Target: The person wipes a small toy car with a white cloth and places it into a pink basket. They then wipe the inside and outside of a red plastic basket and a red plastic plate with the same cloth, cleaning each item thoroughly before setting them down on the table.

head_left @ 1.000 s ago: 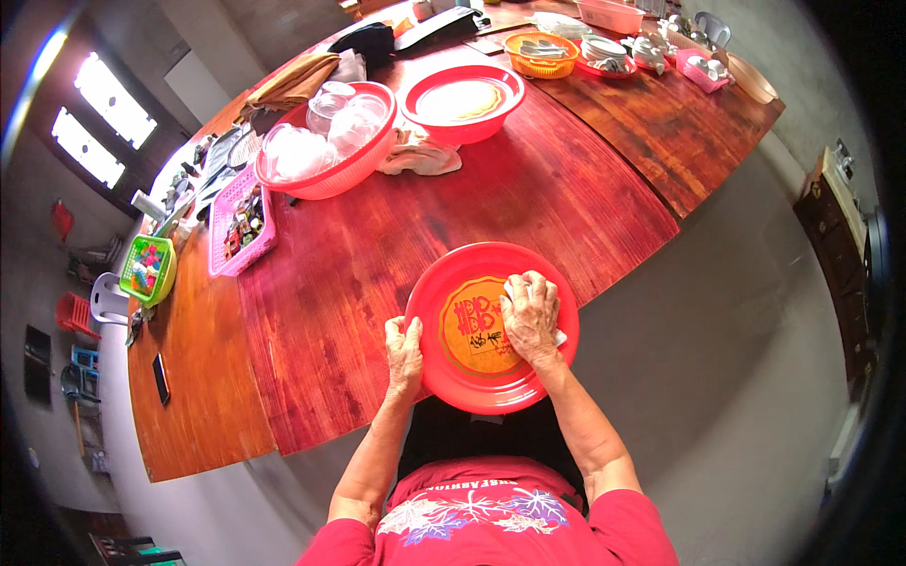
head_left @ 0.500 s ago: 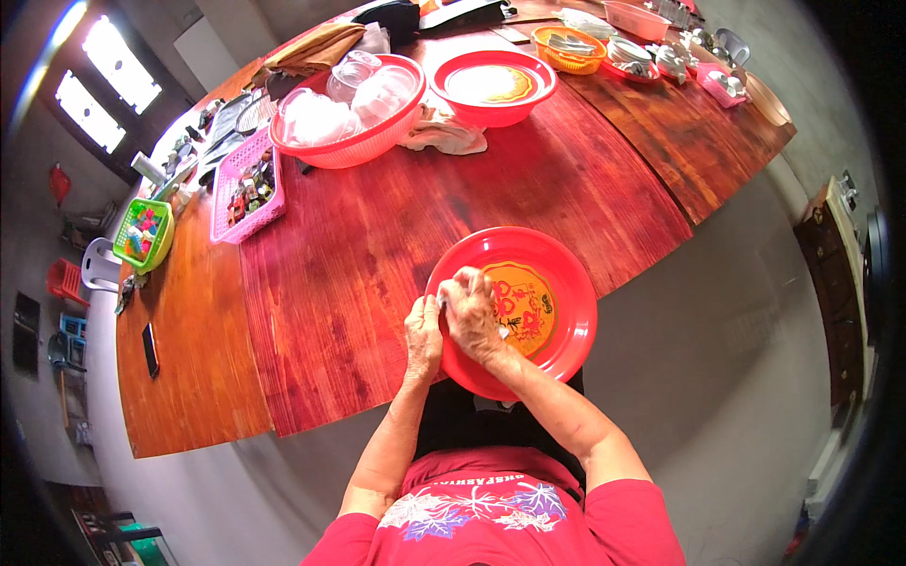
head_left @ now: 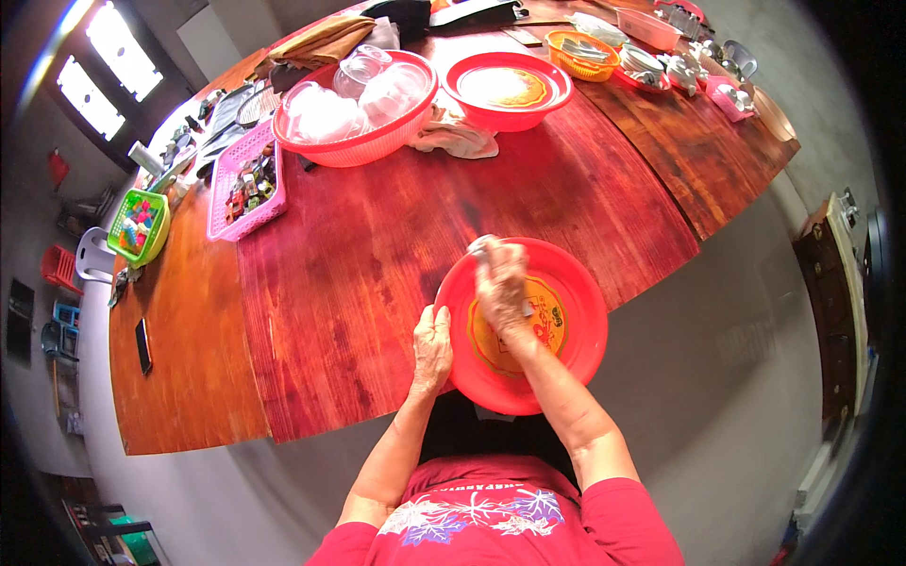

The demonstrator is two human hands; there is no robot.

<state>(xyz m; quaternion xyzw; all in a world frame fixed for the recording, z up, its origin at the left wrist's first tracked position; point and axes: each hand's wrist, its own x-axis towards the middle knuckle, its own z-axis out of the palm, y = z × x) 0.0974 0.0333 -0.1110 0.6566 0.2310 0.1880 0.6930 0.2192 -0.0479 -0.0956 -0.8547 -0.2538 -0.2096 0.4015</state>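
A round red plastic basin (head_left: 583,330) with a yellow-orange printed centre sits at the table's front edge, partly overhanging it. My left hand (head_left: 433,345) grips the basin's left rim, thumb and fingers closed about it. My right hand (head_left: 502,281) is over the basin's upper left, curled and smeared by motion. A small whitish thing (head_left: 482,244) shows at its fingertips by the rim, too blurred to name. The right forearm crosses the near side of the basin and hides part of the print.
On the wooden table (head_left: 349,311) stand a red basket of clear plastic containers (head_left: 356,151), another red basin (head_left: 510,118) on a cloth, a pink basket (head_left: 222,198), a green basket (head_left: 127,226) and a phone (head_left: 143,346). Dishes and an orange basket (head_left: 580,66) stand far right.
My right hand has moved away from the left hand, up along the basin's rim. My left hand stays at the left rim. The basin appears slightly lower and further right.
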